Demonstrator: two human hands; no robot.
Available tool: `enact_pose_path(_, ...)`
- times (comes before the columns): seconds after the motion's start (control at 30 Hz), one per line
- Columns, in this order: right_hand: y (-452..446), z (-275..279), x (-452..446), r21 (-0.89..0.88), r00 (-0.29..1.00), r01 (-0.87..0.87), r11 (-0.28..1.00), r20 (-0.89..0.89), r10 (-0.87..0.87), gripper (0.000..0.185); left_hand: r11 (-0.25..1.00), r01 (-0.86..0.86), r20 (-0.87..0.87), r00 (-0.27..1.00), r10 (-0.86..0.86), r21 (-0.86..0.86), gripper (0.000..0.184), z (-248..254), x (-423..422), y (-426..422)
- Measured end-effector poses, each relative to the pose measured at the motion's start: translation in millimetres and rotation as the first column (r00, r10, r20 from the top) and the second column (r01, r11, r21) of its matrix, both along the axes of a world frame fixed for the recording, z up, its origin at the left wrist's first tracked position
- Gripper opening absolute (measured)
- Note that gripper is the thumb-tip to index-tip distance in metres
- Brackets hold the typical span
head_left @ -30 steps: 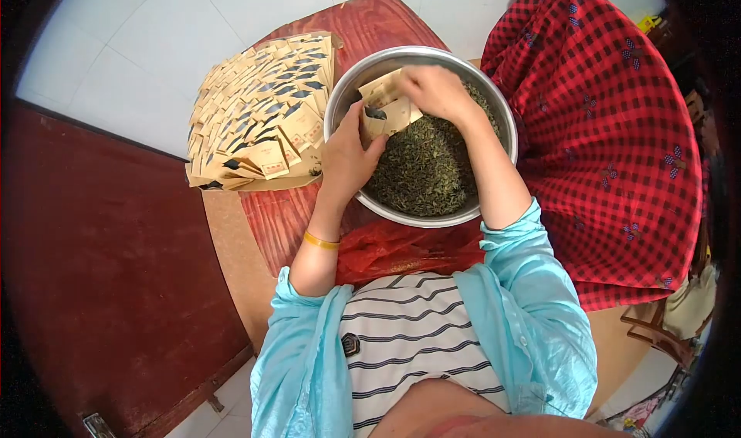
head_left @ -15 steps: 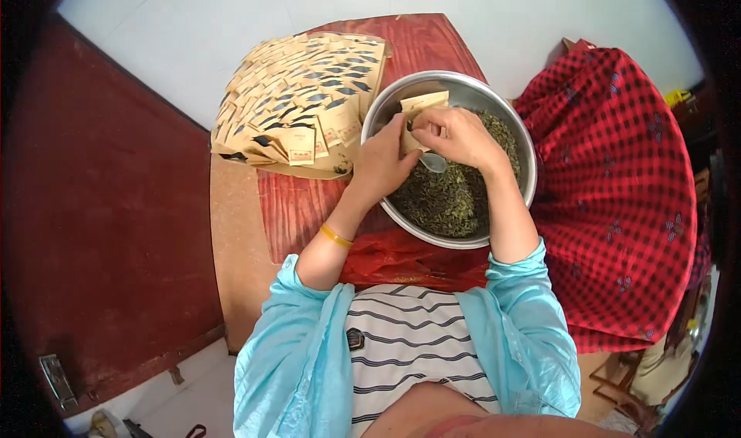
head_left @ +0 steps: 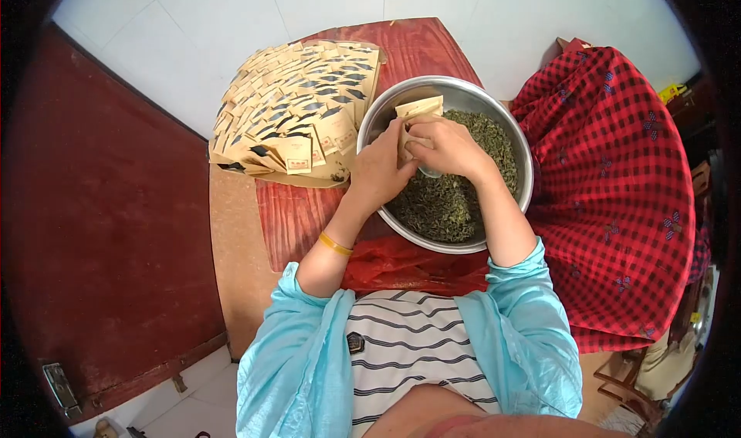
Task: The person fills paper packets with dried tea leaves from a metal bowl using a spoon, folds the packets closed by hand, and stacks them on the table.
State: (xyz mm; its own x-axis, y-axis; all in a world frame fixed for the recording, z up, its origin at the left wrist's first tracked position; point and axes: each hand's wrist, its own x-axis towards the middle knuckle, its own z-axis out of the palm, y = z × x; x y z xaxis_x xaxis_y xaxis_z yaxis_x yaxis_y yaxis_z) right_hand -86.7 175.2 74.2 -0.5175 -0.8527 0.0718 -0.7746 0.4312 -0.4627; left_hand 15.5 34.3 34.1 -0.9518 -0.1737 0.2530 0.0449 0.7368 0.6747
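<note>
Above a steel basin (head_left: 522,199) full of dried green leaves (head_left: 440,213), my two hands meet at a small brown paper packet (head_left: 404,142). My left hand (head_left: 378,169) is closed around the packet from the left. The fingers of my right hand (head_left: 451,148) are bent and pinch its upper part. Just below the fingers, part of a pale, clear scoop (head_left: 429,173) shows; I cannot tell which hand, if any, holds it. Other paper packets (head_left: 419,107) rest inside the basin's far side, behind my hands.
Left of the basin, a shallow carton (head_left: 309,181) holds rows of brown packets (head_left: 301,91) with dark markings. Both stand on a red wood-grain table (head_left: 297,222). A red plastic bag (head_left: 409,267) lies in front. Red checked cloth (head_left: 610,199) covers something at right; a dark red door (head_left: 108,222) is at left.
My right hand has moved slightly left and down, its fingers closing over the packet. The scoop is now more covered by the hand. The view has shifted a little.
</note>
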Motion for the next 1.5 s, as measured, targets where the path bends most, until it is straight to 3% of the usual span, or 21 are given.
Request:
enact_pose_path(0.07, 3, -1, 1, -0.233, 0.998, 0.051, 0.971, -0.035, -0.061, 0.020, 1.000, -0.018, -0.028, 0.999, 0.017, -0.014, 0.073, -2, 1, 1)
enact_pose_path(0.17, 5, -4, -6, -0.378, 0.991, 0.126, 0.917, 0.018, -0.129, 0.021, 0.999, -0.026, -0.077, 0.997, 0.025, -0.022, 0.070, -8, -1, 0)
enact_pose_path(0.23, 7, 1, -8, -0.393, 0.996, 0.084, 0.915, 0.029, -0.080, 0.022, 1.000, -0.018, -0.102, 0.995, 0.016, -0.019, 0.066, -12, -2, -2)
enact_pose_path(0.3, 11, 5, -10, -0.407, 0.999, 0.043, 0.913, 0.038, -0.030, 0.024, 0.999, -0.023, 0.001, 1.000, 0.023, -0.038, 0.057, -14, -3, -3)
enact_pose_path(0.37, 15, 7, -11, -0.326, 0.997, -0.047, 0.944, 0.037, 0.063, 0.024, 0.999, -0.031, -0.017, 0.999, 0.030, -0.018, 0.053, -14, -3, -3)
enact_pose_path(0.5, 13, 13, -5, -0.333, 0.999, -0.027, 0.943, 0.010, 0.032, 0.025, 0.998, -0.059, 0.024, 0.998, 0.060, -0.020, 0.045, -14, -3, -2)
enact_pose_path(0.7, 7, 25, 8, -0.393, 0.968, -0.021, 0.919, -0.236, -0.079, 0.024, 0.998, -0.054, -0.072, 0.996, 0.057, 0.041, 0.045, -19, -4, -4)
enact_pose_path(0.8, 6, 28, 15, -0.463, 0.925, -0.100, 0.880, -0.368, -0.089, 0.020, 0.996, -0.054, -0.074, 0.995, 0.059, 0.072, 0.041, -22, -5, -4)
enact_pose_path(0.87, 5, 31, 20, -0.428, 0.983, 0.040, 0.903, -0.145, -0.112, 0.015, 0.997, -0.050, -0.082, 0.995, 0.055, 0.067, 0.039, -25, -6, -5)
enact_pose_path(1.0, 9, 25, 12, -0.459, 0.991, -0.006, 0.889, -0.120, -0.055, 0.018, 0.999, -0.015, -0.055, 0.998, 0.017, 0.036, 0.036, -15, -4, -4)
enact_pose_path(1.07, 13, 27, 10, -0.315, 0.998, 0.060, 0.947, 0.053, -0.046, 0.017, 1.000, -0.010, -0.051, 0.999, 0.011, 0.026, 0.034, -14, -4, -5)
enact_pose_path(1.2, 17, 25, 5, -0.318, 0.998, 0.003, 0.948, 0.066, 0.019, 0.016, 0.999, 0.012, -0.083, 0.996, -0.010, 0.032, 0.030, -13, -3, -4)
enact_pose_path(1.27, 20, 31, 3, -0.138, 0.972, 0.007, 0.990, 0.234, 0.026, 0.015, 1.000, 0.009, -0.075, 0.997, -0.008, 0.015, 0.030, -14, -3, -4)
enact_pose_path(1.4, 20, 24, 1, -0.162, 0.949, -0.081, 0.983, 0.290, 0.126, 0.018, 1.000, -0.001, -0.072, 0.997, -0.001, -0.028, 0.028, -18, -3, -4)
enact_pose_path(1.5, 18, 24, 5, -0.257, 0.954, -0.176, 0.950, 0.194, 0.230, 0.019, 1.000, 0.017, -0.032, 0.999, -0.018, -0.026, 0.027, -15, -2, -5)
